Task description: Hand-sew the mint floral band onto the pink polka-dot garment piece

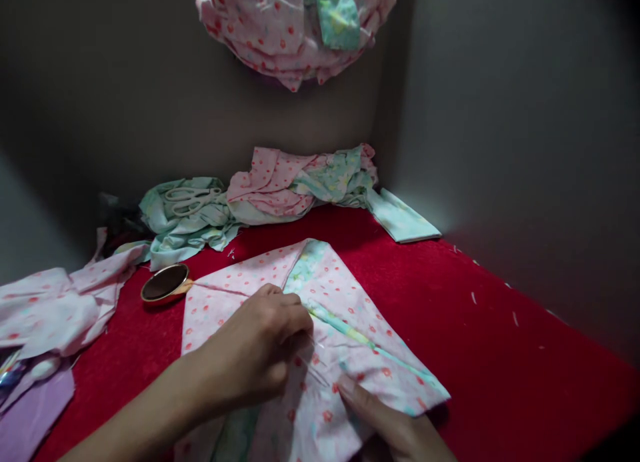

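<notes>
The pink spotted fabric point(320, 329) is spread on the red cloth point(500, 355). Its seam is pinched by the left hand point(260, 352); the right hand point(395, 425), at four o'clock from the left, is pressed flat on its lower edge.

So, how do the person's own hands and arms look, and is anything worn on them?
Both are bare. The left hand and its forearm show no sleeve, glove, ring, watch or bracelet. Only part of the right hand is in view at the bottom edge; no ring or sleeve shows on it, and its wrist is out of frame. Nails look short and unpainted.
</notes>
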Demonstrator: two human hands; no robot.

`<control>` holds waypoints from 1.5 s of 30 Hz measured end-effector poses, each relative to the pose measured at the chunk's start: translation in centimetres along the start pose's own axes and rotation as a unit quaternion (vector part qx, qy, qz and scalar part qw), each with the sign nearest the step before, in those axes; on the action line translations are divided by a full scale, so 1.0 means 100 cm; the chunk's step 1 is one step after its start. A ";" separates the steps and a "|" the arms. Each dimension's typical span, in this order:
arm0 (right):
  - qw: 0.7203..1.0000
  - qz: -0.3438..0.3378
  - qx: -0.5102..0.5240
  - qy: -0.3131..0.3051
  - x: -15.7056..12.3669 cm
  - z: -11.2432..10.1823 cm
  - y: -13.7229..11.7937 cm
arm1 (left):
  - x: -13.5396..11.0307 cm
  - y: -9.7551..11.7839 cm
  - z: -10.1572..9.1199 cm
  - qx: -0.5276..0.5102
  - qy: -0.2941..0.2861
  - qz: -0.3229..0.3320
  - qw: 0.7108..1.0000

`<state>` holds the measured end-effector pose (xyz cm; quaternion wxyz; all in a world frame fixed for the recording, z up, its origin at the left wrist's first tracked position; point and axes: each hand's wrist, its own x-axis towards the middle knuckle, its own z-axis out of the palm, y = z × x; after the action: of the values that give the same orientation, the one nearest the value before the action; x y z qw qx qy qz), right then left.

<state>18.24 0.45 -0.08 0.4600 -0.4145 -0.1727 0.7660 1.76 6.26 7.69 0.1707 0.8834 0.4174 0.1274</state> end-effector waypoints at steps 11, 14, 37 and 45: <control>0.999 0.040 0.005 -0.005 -0.003 -0.005 -0.002 | -0.020 -0.065 -0.058 0.140 0.325 -0.339 0.872; 0.999 0.042 -0.009 -0.008 -0.002 -0.008 -0.002 | -0.026 -0.079 -0.061 0.170 0.321 -0.352 0.863; 0.999 0.015 0.031 -0.005 -0.002 0.002 -0.001 | -0.008 0.003 -0.001 0.014 -0.075 -0.034 0.996; 1.000 0.019 0.022 0.011 0.000 0.000 0.001 | -0.013 -0.026 -0.038 0.101 0.191 -0.172 0.961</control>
<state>18.21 0.37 -0.15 0.4564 -0.4159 -0.1428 0.7735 -2.27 7.50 9.98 0.0176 0.7702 0.5986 0.2194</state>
